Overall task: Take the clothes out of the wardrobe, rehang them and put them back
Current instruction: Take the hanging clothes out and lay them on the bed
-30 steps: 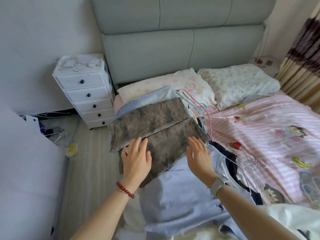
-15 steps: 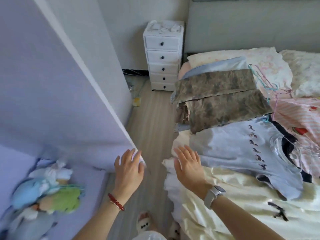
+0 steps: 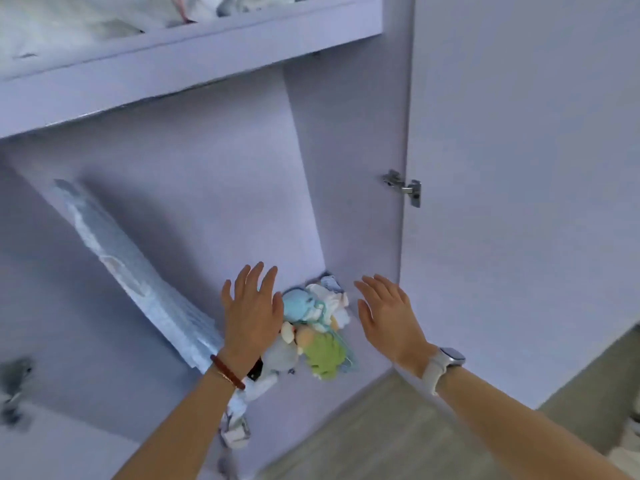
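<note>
While the wardrobe (image 3: pixel 221 188) stands with its door (image 3: pixel 519 168) swung wide to the right, its lower compartment holds a long flat pale-blue bundle (image 3: pixel 131 271), which may be folded fabric or packaging. The bundle leans with its long axis slanting from the upper left of the compartment down toward the floor panel's front. Just right of the bundle's lower end, in the compartment's back right corner, lies a heap of soft toys (image 3: pixel 311 327), blue, white and green. Above the compartment, a shelf (image 3: pixel 194 60) carries white bundled fabric (image 3: pixel 69 26). Both hands hover before the heap with fingers spread, grasping nothing: the left hand (image 3: pixel 251 313) beside the toys, the right hand (image 3: pixel 388 317) near the door's edge.
</note>
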`<state>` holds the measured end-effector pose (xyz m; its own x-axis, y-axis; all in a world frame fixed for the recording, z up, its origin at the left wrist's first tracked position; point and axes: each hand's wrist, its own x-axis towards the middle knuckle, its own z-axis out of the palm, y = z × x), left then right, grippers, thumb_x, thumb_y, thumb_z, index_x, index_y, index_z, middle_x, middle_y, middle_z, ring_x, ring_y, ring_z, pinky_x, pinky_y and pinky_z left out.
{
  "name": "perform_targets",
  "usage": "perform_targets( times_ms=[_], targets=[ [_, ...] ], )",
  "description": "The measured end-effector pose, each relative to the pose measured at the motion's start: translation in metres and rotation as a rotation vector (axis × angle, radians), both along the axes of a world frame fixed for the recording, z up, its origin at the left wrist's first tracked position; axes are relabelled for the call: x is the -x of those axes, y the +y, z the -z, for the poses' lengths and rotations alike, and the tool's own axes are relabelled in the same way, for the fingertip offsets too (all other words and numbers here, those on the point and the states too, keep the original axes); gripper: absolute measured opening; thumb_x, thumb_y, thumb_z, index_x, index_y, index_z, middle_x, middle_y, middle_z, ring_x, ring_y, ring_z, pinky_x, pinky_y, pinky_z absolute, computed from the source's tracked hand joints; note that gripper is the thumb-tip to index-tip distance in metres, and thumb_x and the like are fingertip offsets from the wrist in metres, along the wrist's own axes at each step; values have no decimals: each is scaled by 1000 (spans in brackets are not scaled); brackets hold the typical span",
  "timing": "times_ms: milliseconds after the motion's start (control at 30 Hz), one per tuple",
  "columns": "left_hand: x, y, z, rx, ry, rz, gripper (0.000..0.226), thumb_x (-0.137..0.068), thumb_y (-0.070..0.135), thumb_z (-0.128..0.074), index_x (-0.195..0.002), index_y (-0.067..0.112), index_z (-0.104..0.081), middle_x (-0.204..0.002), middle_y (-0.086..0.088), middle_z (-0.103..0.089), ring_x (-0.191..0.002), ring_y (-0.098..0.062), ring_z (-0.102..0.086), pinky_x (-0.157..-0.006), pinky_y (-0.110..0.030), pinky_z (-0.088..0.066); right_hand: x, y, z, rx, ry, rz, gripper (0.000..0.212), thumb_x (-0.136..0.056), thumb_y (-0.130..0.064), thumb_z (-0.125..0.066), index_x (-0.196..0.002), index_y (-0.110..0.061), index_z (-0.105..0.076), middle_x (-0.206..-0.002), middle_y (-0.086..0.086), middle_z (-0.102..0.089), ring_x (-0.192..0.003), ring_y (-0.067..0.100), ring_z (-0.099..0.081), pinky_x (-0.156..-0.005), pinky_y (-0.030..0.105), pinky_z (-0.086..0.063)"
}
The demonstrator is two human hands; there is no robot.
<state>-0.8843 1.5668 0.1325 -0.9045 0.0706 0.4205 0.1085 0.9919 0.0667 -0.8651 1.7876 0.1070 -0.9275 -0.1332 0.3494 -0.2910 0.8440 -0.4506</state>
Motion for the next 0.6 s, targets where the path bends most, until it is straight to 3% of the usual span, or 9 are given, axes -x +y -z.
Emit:
perform_targets(
  times_ms=[200, 433, 600],
  targets=[
    [3, -126, -52, -103, 140, -274, 46, -89, 15, -52, -134, 12, -47, -142, -13, -39, -135, -29, -29, -110, -50, -17, 67, -133, -46, 4, 62, -284, 37, -94, -17, -42, -130, -12, -48, -133, 6, -51, -126, 21, -42, -105, 34, -30],
    [12, -220, -111, -247, 444, -392, 56, -87, 12, -54, -139, 8, -37, -149, -22, -24, -137, -41, -21, -99, -60, -27, 130, -275, -94, 114, -44, -522, 39, -97, -16, -37, -135, -9, -41, -134, 12, -48, -121, 30, -43, -99, 41, -38],
    [22, -258, -138, -49, 732, -403, 67, -82, 18, -47, -145, 15, -23, -151, -19, -10, -139, -39, -10, -106, -58, -19, 169, -344, -112, 114, -197, -530, 50, -98, -22, -34, -143, -4, -21, -147, 15, -29, -134, 30, -29, -109, 37, -28]
  ],
)
